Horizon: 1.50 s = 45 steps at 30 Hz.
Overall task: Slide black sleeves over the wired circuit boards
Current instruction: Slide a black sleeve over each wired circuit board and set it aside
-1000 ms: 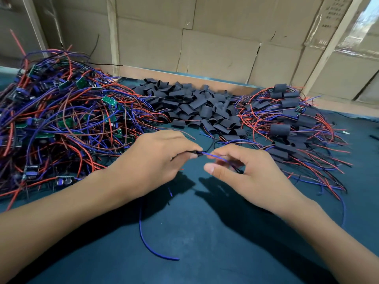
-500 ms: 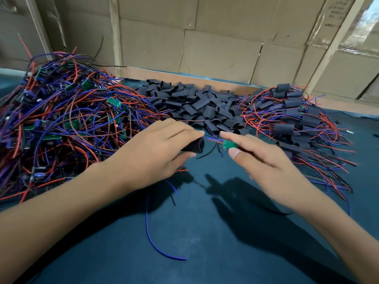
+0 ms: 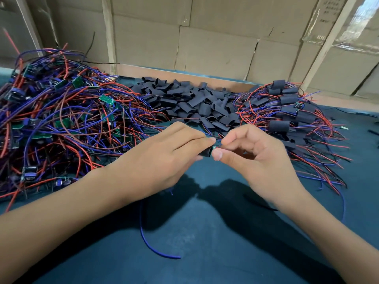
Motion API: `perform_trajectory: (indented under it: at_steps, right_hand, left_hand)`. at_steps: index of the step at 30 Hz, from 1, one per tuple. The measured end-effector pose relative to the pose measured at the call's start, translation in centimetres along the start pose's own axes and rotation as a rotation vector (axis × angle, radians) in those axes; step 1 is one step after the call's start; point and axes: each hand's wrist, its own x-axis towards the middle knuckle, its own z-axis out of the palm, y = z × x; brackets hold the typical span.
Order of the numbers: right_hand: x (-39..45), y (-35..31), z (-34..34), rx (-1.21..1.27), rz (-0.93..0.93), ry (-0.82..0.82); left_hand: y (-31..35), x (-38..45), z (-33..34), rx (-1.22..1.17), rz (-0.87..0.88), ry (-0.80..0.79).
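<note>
From my remote seat, three heaps crowd the far side of the dark teal tabletop [image 3: 205, 232]: a tangle of bare circuit boards [image 3: 61, 119] with red and blue wires on the left, a pile of loose black sleeves [image 3: 190, 101] in the middle, and a spread of already sleeved boards [image 3: 287, 111] on the right. The wire tangle reaches almost to the left forearm, and the right-hand spread fans its leads toward the right wrist.

Above the open space near the middle, both hands meet. The left hand [image 3: 158, 158] curls its fingers and thumb around a black sleeve [image 3: 206, 153], gripping it. The right hand [image 3: 256, 160] pinches, between thumb and forefinger, what appears to be the green edge of a circuit board [image 3: 214, 148] right at the sleeve's mouth; I see only a sliver of it, so how far it sits inside I cannot tell. A blue wire [image 3: 151, 247] trails from beneath the left hand across the tabletop toward me.

Behind the heaps run a wooden ledge [image 3: 184, 73] and a wall of cardboard boxes [image 3: 215, 48].
</note>
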Motion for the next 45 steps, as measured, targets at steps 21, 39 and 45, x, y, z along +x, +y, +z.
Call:
perform_trajectory:
  at_steps: [21,39,45]
  right_hand:
    - [-0.1,-0.4,0.1,0.179,0.036,-0.004]
    - [1.3,2.1,-6.1,-0.467,-0.198,0.148]
    - [1.7,4.8,-12.1,-0.793,0.201,0.057]
  left_hand:
    - [0.5,0.1,0.0,0.036,0.018,-0.028]
    - [-1.4,-0.5,-0.5,0.074,-0.264,-0.042]
    - [-3.7,-1.9,-0.5,0.382,-0.708,-0.532]
